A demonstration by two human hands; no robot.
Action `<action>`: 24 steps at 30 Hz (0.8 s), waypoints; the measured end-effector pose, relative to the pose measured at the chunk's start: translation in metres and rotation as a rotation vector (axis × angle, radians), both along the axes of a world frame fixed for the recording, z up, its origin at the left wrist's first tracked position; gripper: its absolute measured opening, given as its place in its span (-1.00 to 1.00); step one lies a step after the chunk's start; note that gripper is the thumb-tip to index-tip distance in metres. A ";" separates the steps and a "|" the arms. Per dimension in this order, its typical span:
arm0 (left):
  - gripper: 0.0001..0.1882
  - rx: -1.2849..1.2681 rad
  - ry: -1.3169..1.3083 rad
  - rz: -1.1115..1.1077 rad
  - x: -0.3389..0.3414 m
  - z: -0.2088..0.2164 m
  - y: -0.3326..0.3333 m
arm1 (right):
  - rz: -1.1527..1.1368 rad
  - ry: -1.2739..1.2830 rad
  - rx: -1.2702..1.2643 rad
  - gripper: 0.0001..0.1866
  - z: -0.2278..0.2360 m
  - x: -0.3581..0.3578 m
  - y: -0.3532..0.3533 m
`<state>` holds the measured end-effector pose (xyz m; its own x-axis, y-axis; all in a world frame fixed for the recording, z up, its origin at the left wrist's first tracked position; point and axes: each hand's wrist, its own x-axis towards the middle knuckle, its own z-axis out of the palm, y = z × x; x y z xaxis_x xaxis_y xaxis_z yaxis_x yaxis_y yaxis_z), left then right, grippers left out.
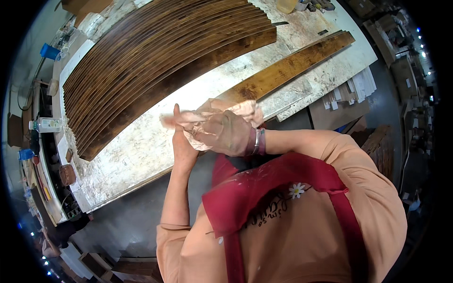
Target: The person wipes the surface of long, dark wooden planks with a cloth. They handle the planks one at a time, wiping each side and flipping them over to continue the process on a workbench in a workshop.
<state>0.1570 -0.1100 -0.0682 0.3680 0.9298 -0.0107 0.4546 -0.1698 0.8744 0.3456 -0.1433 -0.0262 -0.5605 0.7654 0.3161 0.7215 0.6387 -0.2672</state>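
Note:
A crumpled, pale pinkish-tan cloth or sheet of paper (248,111) is bunched between my two hands, over the near edge of the table. My right hand (231,134), blurred by motion, is closed around it, with a band and a watch at the wrist. Against the left side of the bundle is my left hand (183,144), its thumb pointing up; its fingers are hidden or smeared. Just beyond my right hand lies a long brown-stained wooden board (283,70), its near end partly covered by the bundle.
Many stained wooden slats (165,56) lie side by side across the stained white table (137,137). A bottle (47,125) and a blue cup (49,51) stand along the left side. Stacked boards (347,101) sit below the table's right edge.

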 end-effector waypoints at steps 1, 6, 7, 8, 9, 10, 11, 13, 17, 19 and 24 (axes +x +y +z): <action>0.24 0.144 -0.019 -0.049 -0.002 -0.007 0.005 | 0.062 0.108 0.043 -0.77 0.005 0.005 0.005; 0.23 0.037 -0.105 -0.034 -0.001 0.005 -0.005 | -0.102 0.672 -0.218 -0.72 -0.035 0.124 0.024; 0.26 0.049 -0.121 -0.033 0.001 0.003 -0.005 | -0.154 0.619 -0.229 -0.72 -0.033 0.125 0.022; 0.26 0.043 -0.121 -0.031 0.001 0.001 -0.005 | -0.201 0.561 -0.245 -0.72 -0.029 0.124 0.020; 0.26 0.036 -0.114 -0.028 0.002 0.000 -0.004 | -0.180 0.336 -0.166 -0.72 -0.008 0.088 0.017; 0.26 0.027 -0.111 -0.021 0.001 0.001 -0.005 | -0.147 0.121 -0.067 -0.70 0.018 0.050 0.014; 0.26 -0.067 -0.089 0.007 0.002 0.005 -0.006 | -0.077 -0.055 0.063 -0.66 0.029 0.011 0.010; 0.26 -0.247 -0.048 0.039 0.002 0.017 -0.004 | 0.053 0.160 0.071 -0.60 0.010 0.000 0.001; 0.26 0.036 -0.109 -0.034 -0.005 0.002 -0.006 | -0.340 0.429 -0.792 -0.68 0.022 0.115 -0.006; 0.26 0.062 -0.103 -0.040 -0.003 0.003 -0.006 | -0.520 -0.050 -0.240 -0.70 0.032 0.135 -0.012; 0.20 -0.085 -0.042 -0.001 0.001 0.011 -0.004 | 0.004 0.062 -0.020 -0.70 0.013 -0.007 0.008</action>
<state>0.1578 -0.1139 -0.0575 0.3707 0.9258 -0.0746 0.4174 -0.0943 0.9038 0.3389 -0.1353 -0.0127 -0.5432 0.7699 0.3351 0.7007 0.6355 -0.3243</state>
